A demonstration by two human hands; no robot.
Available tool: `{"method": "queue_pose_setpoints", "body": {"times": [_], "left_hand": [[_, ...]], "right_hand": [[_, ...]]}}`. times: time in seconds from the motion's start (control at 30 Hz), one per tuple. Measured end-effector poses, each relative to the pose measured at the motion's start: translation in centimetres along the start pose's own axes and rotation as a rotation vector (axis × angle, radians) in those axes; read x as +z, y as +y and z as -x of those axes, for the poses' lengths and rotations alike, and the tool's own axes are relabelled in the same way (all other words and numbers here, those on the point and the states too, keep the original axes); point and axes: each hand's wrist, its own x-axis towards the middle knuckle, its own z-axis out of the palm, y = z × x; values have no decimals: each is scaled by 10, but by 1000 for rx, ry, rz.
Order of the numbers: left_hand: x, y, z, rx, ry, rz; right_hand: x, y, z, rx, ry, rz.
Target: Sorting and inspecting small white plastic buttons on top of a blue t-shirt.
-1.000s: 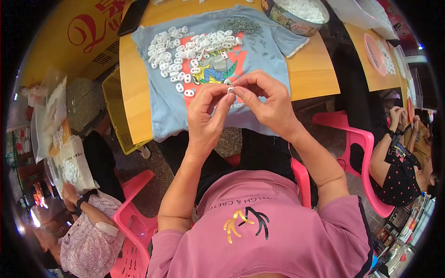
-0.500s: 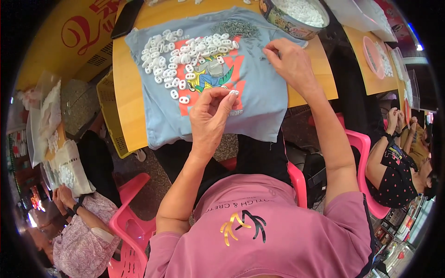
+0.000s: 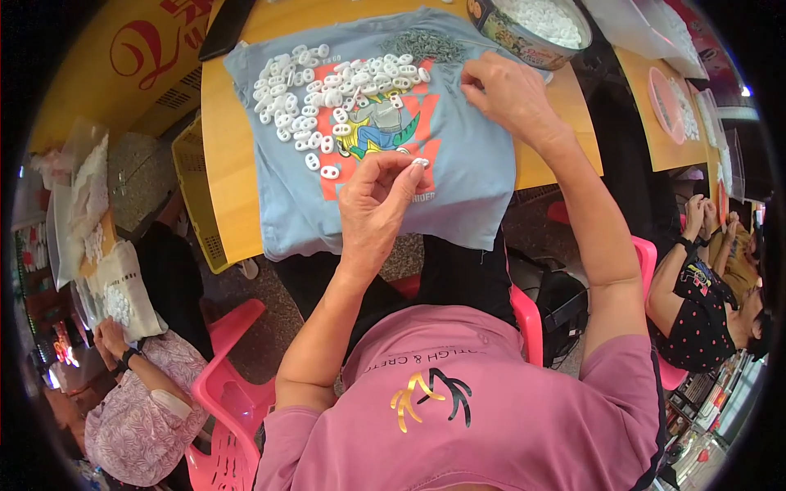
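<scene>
The left hand (image 3: 372, 204) pinches one small white piece (image 3: 420, 163) above the blue shirt (image 3: 475, 172), while the right hand (image 3: 503, 90), fingers bunched, reaches the grey pile (image 3: 422, 45); picking one grey bit cleanly seems wise.

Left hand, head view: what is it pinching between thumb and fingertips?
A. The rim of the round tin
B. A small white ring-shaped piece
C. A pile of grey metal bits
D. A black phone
B. The left hand holds one small white piece at its fingertips above the blue T-shirt, while the right hand reaches toward the grey pile.
</scene>
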Motion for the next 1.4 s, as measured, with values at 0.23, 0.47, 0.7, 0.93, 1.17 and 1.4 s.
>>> {"method": "queue_pose_setpoints", "body": {"times": [0.23,0.47,0.7,0.93,1.17,1.4], "left_hand": [[0,3,-2,-25,-3,44],[-5,3,-7,-58,28,111],[-6,5,-8,-55,47,114],[-4,14,-4,-17,29,154],[-2,19,3,10,44,139],[0,22,7,43,30,140]], "right_hand": [[-9,4,-19,-38,-183,-34],[-10,3,-3,55,-51,-358],[-2,-52,47,95,-68,-1225],[11,-78,67,274,-87,-1630],[10,-89,70,306,-103,-1732],[8,-94,74,306,-58,-1817]]}}
